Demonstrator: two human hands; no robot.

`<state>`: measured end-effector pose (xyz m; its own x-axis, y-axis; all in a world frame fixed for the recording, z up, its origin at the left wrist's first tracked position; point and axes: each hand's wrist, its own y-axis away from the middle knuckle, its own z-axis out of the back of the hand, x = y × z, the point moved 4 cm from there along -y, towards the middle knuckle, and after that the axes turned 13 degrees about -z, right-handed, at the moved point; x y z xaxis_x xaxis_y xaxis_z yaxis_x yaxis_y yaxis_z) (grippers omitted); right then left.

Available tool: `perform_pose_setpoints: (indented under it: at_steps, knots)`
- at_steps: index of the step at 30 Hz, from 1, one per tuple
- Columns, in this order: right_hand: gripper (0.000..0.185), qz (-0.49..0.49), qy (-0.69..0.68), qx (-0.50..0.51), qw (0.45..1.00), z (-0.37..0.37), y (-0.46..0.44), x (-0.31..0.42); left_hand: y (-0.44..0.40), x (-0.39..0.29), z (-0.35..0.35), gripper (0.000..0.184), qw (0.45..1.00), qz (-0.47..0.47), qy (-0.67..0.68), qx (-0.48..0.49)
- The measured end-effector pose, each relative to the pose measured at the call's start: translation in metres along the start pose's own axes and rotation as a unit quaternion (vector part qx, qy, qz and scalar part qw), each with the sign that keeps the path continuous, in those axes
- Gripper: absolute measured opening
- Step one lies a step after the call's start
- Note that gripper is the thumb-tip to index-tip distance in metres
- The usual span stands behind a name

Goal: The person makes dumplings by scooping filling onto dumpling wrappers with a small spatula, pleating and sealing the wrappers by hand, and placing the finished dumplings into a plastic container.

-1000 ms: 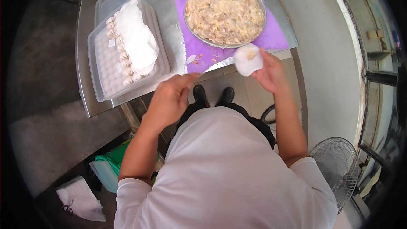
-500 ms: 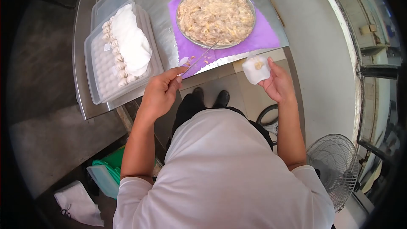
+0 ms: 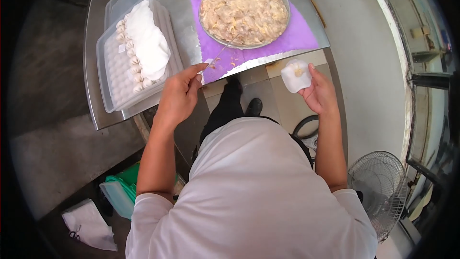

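Between its thumb and fingers, my left hand (image 3: 180,94) pinches a thin metal stick (image 3: 218,54), whose far end touches the near edge of the filling (image 3: 244,9) heaped in a round bowl. A purple cloth (image 3: 299,31) lies under the bowl. Off the table's front edge at the right, my right hand (image 3: 321,92) holds a round white wrapper (image 3: 291,79) with a small dab of filling on it. Left of the bowl, a clear plastic box (image 3: 106,91) holds a row of pleated dumplings (image 3: 136,68) beside a stack of white wrappers (image 3: 147,43).
The steel table (image 3: 184,0) carries the box and bowl. A standing fan (image 3: 378,187) is at the lower right. Green plastic (image 3: 125,177) and a white bag with scissors (image 3: 90,223) lie low at the left. A wall with windows runs along the right.
The stick has swung up to the bowl's near edge and come into clear view. My right hand with the wrapper has moved right, away from the bowl. One foot has moved forward, towards the table.
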<state>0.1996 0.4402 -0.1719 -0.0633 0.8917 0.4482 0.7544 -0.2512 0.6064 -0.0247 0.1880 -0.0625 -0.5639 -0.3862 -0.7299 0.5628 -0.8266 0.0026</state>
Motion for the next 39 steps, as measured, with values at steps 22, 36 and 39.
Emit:
perform_pose_setpoints:
  at_steps: [22,36,39]
  knots:
    - [0.046,-0.101,-0.020,0.100,0.990,-0.036,-0.040,-0.037,-0.058,-0.028,0.018,0.034,0.971,-0.109,-0.168,0.130]
    - [0.047,-0.069,-0.144,0.067,0.985,-0.080,-0.065,-0.023,-0.030,-0.028,-0.007,0.033,0.969,-0.180,-0.127,0.114]
    - [0.047,-0.075,-0.154,0.053,0.984,-0.073,-0.067,-0.028,-0.027,-0.028,-0.001,0.036,0.973,-0.161,-0.112,0.122]
